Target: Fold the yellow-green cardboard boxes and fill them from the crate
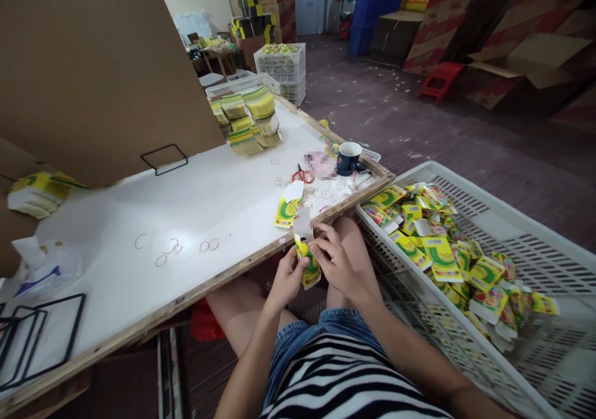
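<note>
Just past the table's near edge, above my lap, I hold a small yellow and green carton (311, 272) with its pale flap sticking up. My left hand (287, 277) is closed on its left side, thumb across the front. The fingers of my right hand (333, 259) pinch it near the top right. Part of the carton is covered by my fingers. A little beyond my hands, another yellow carton (285, 213) lies flat on the white table (186, 214), its white flap pointing away.
A white plastic crate (549, 254) at my right holds many yellow cartons (442, 259). Red-handled scissors (302, 174), a dark mug (348, 159) and loose rubber bands (208, 245) lie on the table. Stacked flat cartons (254, 118) stand farther back. Black wire frames (41, 338) are at the left.
</note>
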The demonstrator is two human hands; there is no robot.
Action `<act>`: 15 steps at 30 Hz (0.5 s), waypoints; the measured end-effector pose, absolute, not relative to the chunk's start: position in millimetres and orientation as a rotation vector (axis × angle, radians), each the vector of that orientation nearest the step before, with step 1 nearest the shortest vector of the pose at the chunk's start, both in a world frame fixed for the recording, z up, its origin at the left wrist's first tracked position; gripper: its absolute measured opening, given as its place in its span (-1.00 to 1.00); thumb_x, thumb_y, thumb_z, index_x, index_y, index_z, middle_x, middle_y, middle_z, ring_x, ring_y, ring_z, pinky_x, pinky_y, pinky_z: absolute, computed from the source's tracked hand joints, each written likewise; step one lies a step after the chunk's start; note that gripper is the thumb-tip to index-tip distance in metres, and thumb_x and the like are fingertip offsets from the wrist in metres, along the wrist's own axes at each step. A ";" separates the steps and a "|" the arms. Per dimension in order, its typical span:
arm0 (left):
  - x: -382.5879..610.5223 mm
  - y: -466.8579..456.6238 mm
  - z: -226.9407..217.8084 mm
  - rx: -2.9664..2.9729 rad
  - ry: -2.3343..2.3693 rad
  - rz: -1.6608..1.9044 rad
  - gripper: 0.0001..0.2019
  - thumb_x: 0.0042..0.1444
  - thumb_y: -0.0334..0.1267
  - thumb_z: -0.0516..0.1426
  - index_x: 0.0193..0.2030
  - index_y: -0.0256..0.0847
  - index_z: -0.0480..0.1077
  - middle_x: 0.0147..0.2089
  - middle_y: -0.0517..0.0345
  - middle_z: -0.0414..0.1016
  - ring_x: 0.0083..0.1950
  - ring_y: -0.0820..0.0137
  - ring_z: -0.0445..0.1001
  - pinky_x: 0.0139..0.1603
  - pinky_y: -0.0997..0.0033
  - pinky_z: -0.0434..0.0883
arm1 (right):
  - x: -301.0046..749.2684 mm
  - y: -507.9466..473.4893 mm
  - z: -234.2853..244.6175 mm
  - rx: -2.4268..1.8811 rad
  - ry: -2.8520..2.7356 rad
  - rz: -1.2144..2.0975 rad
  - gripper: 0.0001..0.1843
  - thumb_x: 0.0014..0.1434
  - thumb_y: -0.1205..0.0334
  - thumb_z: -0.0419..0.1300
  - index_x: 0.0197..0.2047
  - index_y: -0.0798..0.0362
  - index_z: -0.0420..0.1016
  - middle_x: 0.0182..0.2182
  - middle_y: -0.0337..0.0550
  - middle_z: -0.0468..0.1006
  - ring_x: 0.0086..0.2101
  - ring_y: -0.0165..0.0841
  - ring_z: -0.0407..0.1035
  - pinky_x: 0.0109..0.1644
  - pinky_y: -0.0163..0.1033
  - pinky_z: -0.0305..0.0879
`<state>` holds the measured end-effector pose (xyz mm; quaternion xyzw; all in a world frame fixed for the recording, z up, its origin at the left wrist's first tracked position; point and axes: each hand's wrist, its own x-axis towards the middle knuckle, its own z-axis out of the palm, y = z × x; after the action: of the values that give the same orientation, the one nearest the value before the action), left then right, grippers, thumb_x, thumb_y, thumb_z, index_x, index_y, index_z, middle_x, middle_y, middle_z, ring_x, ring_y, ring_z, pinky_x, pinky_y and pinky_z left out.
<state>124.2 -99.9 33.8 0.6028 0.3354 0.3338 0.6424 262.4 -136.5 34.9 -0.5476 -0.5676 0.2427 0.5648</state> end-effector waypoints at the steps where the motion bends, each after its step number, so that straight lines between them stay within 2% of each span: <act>1: 124.4 -99.4 32.3 1.346 0.766 0.779 -0.49 0.08 0.11 0.16 0.01 -0.26 0.36 -0.07 -0.02 0.52 -0.08 0.24 0.47 -0.02 0.31 0.39 | 262.4 -136.8 35.9 -1.285 -1.292 0.574 -0.78 0.28 0.16 0.07 -0.11 -0.04 0.51 0.10 -0.03 0.35 0.10 -0.20 0.23 0.20 -0.03 0.18; 3: 124.9 -98.7 30.3 1.305 0.788 0.811 -0.52 0.06 0.11 0.18 -0.05 -0.26 0.39 -0.13 0.01 0.53 -0.15 0.27 0.48 -0.09 0.34 0.41 | 262.8 -137.1 34.7 -1.297 -1.193 0.614 -0.67 0.27 0.14 0.08 0.08 -0.04 0.39 0.06 -0.02 0.40 0.01 -0.24 0.31 0.11 -0.08 0.27; 4: 125.2 -98.7 29.5 1.290 0.811 0.829 -0.54 0.06 0.11 0.18 -0.10 -0.27 0.40 -0.17 0.02 0.54 -0.20 0.30 0.48 -0.13 0.36 0.41 | 263.1 -137.0 32.4 -1.311 -1.159 0.655 -0.62 0.25 0.12 0.09 0.12 -0.03 0.36 0.02 -0.02 0.43 -0.06 -0.25 0.34 0.04 -0.11 0.31; 6: 126.1 -99.4 28.3 1.265 0.873 0.870 -0.56 0.05 0.11 0.18 -0.18 -0.28 0.42 -0.28 0.07 0.54 -0.30 0.35 0.47 -0.22 0.41 0.41 | 263.5 -136.4 25.5 -1.355 -1.148 0.747 -0.65 0.20 0.08 0.14 0.03 0.01 0.41 -0.10 -0.04 0.50 -0.18 -0.26 0.38 -0.08 -0.16 0.36; 8: 127.6 -100.7 27.4 1.258 0.927 0.901 -0.58 0.04 0.10 0.19 -0.25 -0.30 0.42 -0.37 0.11 0.52 -0.39 0.39 0.44 -0.32 0.45 0.39 | 263.4 -135.7 18.1 -1.409 -1.178 0.773 -0.76 0.17 0.08 0.17 -0.19 0.04 0.48 -0.27 -0.09 0.51 -0.26 -0.27 0.37 -0.17 -0.19 0.36; 11: 130.1 -101.7 26.5 1.286 0.975 0.928 -0.61 0.05 0.06 0.19 -0.28 -0.31 0.42 -0.42 0.14 0.50 -0.43 0.42 0.42 -0.37 0.47 0.38 | 262.4 -134.9 11.6 -1.477 -1.171 0.696 -0.80 0.15 0.11 0.18 -0.41 0.05 0.43 -0.41 -0.15 0.46 -0.34 -0.30 0.34 -0.24 -0.23 0.33; 13: 130.9 -100.9 26.4 1.296 0.975 0.944 -0.64 0.07 0.02 0.19 -0.23 -0.29 0.41 -0.38 0.13 0.52 -0.39 0.39 0.45 -0.34 0.45 0.40 | 261.6 -134.5 11.0 -1.482 -1.135 0.708 -0.78 0.14 0.10 0.18 -0.44 0.05 0.40 -0.44 -0.16 0.45 -0.36 -0.30 0.34 -0.27 -0.24 0.32; 15: 130.1 -99.2 26.6 1.280 0.946 0.946 -0.64 0.07 -0.02 0.20 -0.12 -0.26 0.37 -0.29 0.10 0.54 -0.31 0.35 0.50 -0.26 0.41 0.43 | 261.7 -134.4 12.9 -1.440 -1.079 0.798 -0.79 0.14 0.08 0.19 -0.36 0.06 0.41 -0.42 -0.16 0.47 -0.36 -0.31 0.36 -0.29 -0.25 0.34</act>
<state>130.1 -99.2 26.6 0.5524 0.4082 0.4083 0.6012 261.7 -134.4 12.9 -0.6092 -0.4566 0.3378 0.5534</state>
